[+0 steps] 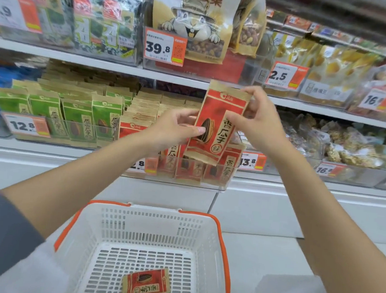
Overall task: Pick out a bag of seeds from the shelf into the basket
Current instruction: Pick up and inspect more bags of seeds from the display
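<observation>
Both arms are stretched out toward the shelf [47, 151]. Between the hands is a red bag of seeds [215, 122], lifted clear of the row and held in the air in front of the shelf, upright with its top leaning a little to the right. The left hand [177, 126] grips its left edge, thumb across the front by the printed seed and the other fingers behind. The right hand [256, 126] pinches the right edge near the top, its fingers [253, 93] curled round the upper corner.

Just below the held bag, more red bags [190, 168] of the same kind stand in a clear tray at the shelf's front edge. To their left is a row of green bags [78, 117], with a price tag reading 12.8 [25, 126] in front of them. On the shelf above stands a big tan cashew bag [194, 18] with a cartoon animal on it, beside a 39.8 tag [164, 48].

Near the person, low down, sits a white slotted basket [153, 213] with orange handles. A smaller red seed packet [146, 284] lies flat on its floor, toward the near side.
</observation>
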`<state>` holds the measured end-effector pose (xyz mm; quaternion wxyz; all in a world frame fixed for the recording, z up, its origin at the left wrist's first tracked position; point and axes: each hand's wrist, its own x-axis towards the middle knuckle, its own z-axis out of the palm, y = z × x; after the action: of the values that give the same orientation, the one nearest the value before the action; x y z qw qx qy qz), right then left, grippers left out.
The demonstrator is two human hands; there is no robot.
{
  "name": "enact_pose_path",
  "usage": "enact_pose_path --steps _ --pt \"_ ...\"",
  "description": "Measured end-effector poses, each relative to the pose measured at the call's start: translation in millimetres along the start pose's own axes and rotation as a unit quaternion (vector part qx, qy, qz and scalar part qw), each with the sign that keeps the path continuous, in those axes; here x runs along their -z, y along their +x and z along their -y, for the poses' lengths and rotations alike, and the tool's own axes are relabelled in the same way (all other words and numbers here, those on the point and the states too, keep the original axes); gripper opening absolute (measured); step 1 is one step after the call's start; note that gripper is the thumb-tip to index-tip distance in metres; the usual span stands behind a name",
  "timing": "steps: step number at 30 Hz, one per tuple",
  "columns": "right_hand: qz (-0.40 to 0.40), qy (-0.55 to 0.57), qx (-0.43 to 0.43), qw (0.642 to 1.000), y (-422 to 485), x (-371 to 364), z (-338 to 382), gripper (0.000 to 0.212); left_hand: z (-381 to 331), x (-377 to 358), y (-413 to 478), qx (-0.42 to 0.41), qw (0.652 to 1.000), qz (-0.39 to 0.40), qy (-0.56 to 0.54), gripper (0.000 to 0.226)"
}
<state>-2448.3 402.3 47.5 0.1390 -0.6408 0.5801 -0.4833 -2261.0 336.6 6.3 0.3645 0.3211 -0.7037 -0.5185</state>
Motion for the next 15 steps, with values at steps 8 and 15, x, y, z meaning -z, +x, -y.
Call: enact_pose_path --steps 8,15 --pt "-0.078 -0.163 0.089 0.980 52.3 22.0 -15.8 0.020 -13.0 -11.3 89.9 -0.077 0.988 -0.054 0.119 0.029" --pt "-0.082 -0.236 0.082 0.965 87.8 7.1 -94.1 0.018 31.9 -26.8 155.7 -0.068 0.977 -0.081 0.183 0.024"
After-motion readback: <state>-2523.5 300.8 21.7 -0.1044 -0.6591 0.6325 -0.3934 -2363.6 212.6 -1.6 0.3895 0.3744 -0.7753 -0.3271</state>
